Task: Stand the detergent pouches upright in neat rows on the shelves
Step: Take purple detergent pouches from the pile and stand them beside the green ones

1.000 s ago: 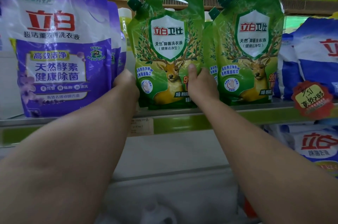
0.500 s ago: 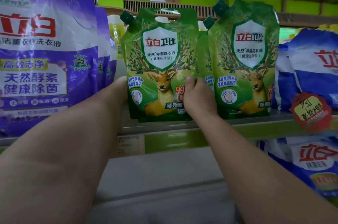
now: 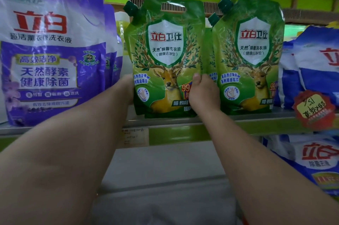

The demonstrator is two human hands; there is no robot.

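standing upright on the shelf (image 3: 238,121), the green pouch (image 3: 165,59) — both hands' grip closed on it — left hand (image 3: 128,87), right hand (image 3: 203,92).

gap: beside purple pouch (image 3: 53,56) | blocked: green pouches (image 3: 247,56) touching

Bare forearms, no sleeves; hands (image 3: 203,92) ungloved

A person is holding a green detergent pouch (image 3: 166,59) upright on a shop shelf (image 3: 238,120), one hand at each lower side.

The left hand (image 3: 126,89) is gripping its left edge, the right hand (image 3: 203,92) its right edge, thumb lying on the front. A second green pouch (image 3: 251,56) is standing just beside it, purple pouches (image 3: 49,50) to the left, blue pouches (image 3: 315,67) to the right.
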